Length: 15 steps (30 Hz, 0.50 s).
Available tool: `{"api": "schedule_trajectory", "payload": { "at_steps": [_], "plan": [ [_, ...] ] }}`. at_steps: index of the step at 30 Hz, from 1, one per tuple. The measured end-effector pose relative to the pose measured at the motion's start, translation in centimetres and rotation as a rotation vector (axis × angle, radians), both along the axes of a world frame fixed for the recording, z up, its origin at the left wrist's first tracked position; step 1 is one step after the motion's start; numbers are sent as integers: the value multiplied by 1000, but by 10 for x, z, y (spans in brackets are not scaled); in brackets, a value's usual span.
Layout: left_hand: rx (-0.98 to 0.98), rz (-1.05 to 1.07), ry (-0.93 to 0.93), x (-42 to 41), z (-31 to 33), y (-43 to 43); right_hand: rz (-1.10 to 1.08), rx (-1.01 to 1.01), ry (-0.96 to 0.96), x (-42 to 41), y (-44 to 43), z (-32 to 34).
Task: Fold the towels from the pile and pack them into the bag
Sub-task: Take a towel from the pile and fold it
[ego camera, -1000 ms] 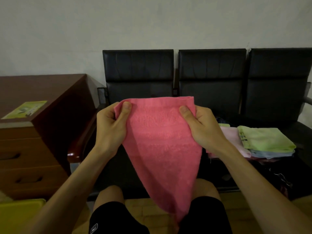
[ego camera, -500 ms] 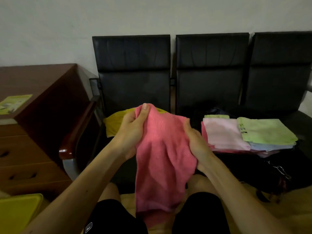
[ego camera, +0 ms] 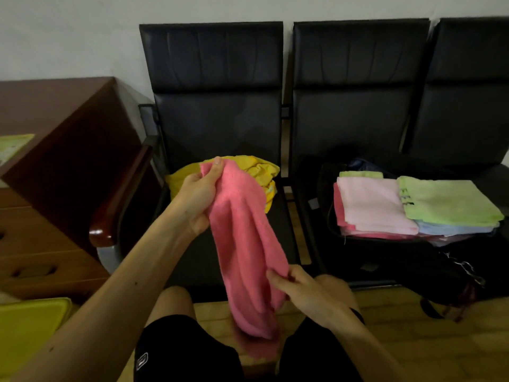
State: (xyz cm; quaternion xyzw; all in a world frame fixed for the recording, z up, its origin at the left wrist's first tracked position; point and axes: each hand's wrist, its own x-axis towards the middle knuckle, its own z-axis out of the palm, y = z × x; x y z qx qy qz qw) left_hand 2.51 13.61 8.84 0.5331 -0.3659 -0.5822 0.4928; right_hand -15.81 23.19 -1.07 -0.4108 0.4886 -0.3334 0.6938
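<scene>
Pink towel [ego camera: 242, 238], bunched lengthwise — left fingers [ego camera: 215, 169] grip top, right fingers [ego camera: 276, 281] pinch low.

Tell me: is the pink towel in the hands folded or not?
Not folded: the pink towel hangs bunched lengthwise, left hand gripping its top, right hand pinching its lower edge.

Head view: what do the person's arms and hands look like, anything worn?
Both forearms are bare, no sleeves, gloves or rings visible on the left hand or right hand. A thin dark band seems to circle the right wrist. Black shorts, small white logo.
</scene>
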Motion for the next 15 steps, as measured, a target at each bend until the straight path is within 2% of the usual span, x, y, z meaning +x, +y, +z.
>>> {"api": "schedule_trajectory", "payload": {
  "at_steps": [3, 5, 8, 11, 13, 15],
  "plan": [
    [81, 92, 29, 28, -21, -24, -52, 113, -250, -6, -3, 12],
    [166, 99, 140, 41, -36, -32, -122, 149, -388, -3, -14, 16],
    [316, 77, 242, 41, -62, -22, -208, 124, -370, 3, -34, 42],
    [286, -20, 355, 24, -88, 5, -236, 58, -351, 7, -47, 66],
    [252, -99, 445, 14, -104, 27, -201, 47, -419, 10, -54, 58],
    [334, -242, 605, 8, -117, 41, -210, 62, -441, 11, -58, 52]
  ]
}}
